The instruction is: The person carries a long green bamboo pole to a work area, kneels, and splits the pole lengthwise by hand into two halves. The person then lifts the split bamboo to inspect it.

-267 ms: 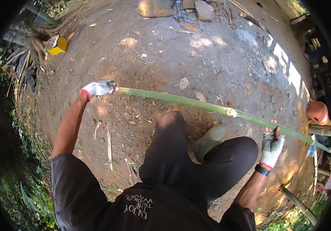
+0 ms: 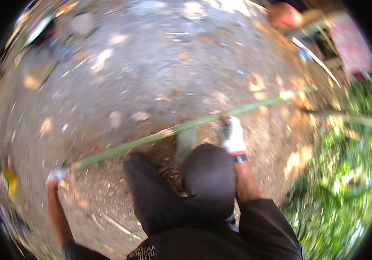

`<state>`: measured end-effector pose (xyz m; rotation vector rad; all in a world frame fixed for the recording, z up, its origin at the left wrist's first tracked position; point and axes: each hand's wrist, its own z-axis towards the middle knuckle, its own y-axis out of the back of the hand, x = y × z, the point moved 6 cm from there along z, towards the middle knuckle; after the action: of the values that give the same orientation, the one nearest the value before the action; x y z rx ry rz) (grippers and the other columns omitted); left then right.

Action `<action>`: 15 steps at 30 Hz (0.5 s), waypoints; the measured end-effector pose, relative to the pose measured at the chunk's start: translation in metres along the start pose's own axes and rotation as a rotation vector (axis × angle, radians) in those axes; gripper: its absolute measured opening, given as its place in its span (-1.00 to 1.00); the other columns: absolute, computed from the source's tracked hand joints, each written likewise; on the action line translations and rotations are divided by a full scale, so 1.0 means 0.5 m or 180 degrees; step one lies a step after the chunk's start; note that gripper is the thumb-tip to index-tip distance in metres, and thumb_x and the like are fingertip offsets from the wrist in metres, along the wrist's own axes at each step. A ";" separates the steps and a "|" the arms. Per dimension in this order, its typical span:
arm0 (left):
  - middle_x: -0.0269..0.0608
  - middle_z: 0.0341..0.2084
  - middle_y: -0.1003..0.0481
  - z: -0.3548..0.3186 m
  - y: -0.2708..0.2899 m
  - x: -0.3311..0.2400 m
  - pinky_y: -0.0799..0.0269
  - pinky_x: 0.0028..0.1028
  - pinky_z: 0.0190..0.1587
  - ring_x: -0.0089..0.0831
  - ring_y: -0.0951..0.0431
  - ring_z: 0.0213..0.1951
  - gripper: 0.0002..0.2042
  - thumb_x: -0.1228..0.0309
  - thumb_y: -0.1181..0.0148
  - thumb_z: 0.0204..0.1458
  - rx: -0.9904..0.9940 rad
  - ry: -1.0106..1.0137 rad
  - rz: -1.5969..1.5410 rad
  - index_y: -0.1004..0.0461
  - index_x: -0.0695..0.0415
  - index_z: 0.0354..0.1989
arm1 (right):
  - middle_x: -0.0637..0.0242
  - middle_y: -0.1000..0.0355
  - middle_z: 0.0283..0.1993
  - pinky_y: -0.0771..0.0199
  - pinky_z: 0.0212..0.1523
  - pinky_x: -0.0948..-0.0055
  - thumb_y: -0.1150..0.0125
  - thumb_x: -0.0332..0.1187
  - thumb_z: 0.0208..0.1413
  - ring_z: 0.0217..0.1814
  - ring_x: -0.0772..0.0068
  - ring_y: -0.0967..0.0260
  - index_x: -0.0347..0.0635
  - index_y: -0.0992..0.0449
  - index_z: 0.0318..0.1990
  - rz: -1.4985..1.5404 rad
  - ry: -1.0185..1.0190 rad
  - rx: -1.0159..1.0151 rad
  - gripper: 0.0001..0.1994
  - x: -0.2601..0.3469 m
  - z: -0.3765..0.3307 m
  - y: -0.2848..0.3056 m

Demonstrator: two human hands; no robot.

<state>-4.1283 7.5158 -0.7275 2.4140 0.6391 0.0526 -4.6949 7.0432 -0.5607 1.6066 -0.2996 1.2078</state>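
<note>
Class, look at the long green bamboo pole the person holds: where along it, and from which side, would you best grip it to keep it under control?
Probably with two hands set wide apart on the bamboo pole, from above: it is long, thin and slanted. The left hand holds its near end, the right hand its middle.

1. You stand on bare dirt ground (image 2: 164,56), grey-brown and packed, blurred in this view.
2. Dry leaves (image 2: 140,116) and pale scraps lie scattered across it, thickest around your feet.
3. A flat stone (image 2: 82,24) sits on the dirt at the upper left.
4. Thin sticks (image 2: 119,226) lie on the soil by your left leg.
5. A small yellow object (image 2: 9,182) rests at the left edge; its kind cannot be told.
6. Green undergrowth (image 2: 346,182) borders the dirt on your right.
</note>
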 end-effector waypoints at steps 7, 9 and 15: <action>-0.07 -0.61 -0.35 0.108 0.090 -0.124 -0.25 -0.20 -0.40 -0.16 -0.34 -0.53 -0.74 0.16 0.00 0.13 -0.0364 -0.0101 -0.0768 -0.39 0.12 -0.39 | -0.03 -0.43 -0.11 -0.61 -0.19 0.23 -0.08 -0.44 0.18 -0.05 0.03 -0.44 -0.34 -0.30 -0.11 0.4494 -0.2446 -0.1626 -0.80 -0.306 -0.125 -0.058; -0.07 -0.62 -0.35 0.118 0.100 -0.088 -0.25 -0.22 -0.41 -0.18 -0.36 -0.53 -0.73 0.15 -0.02 0.12 -0.0495 -0.0154 -0.0443 -0.40 0.12 -0.39 | -0.03 -0.41 -0.12 -0.63 -0.21 0.21 -0.09 -0.44 0.17 -0.06 0.00 -0.45 -0.34 -0.26 -0.09 0.4646 -0.2509 -0.1642 -0.77 -0.328 -0.122 -0.083; -0.09 -0.65 -0.41 0.175 0.159 -0.234 -0.28 -0.27 -0.51 -0.19 -0.45 -0.58 -0.68 0.08 -0.06 0.09 -0.0297 0.0161 -0.0884 -0.43 0.13 -0.35 | 0.01 -0.42 -0.15 -0.63 -0.31 0.25 0.10 -0.45 0.23 -0.17 0.02 -0.47 -0.36 -0.21 -0.09 0.4464 -0.2713 -0.2081 -0.82 -0.462 -0.129 -0.033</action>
<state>-4.1802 7.3583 -0.7367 2.2201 0.9675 0.0269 -4.8242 7.0197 -0.7619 1.1007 -2.3661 1.0154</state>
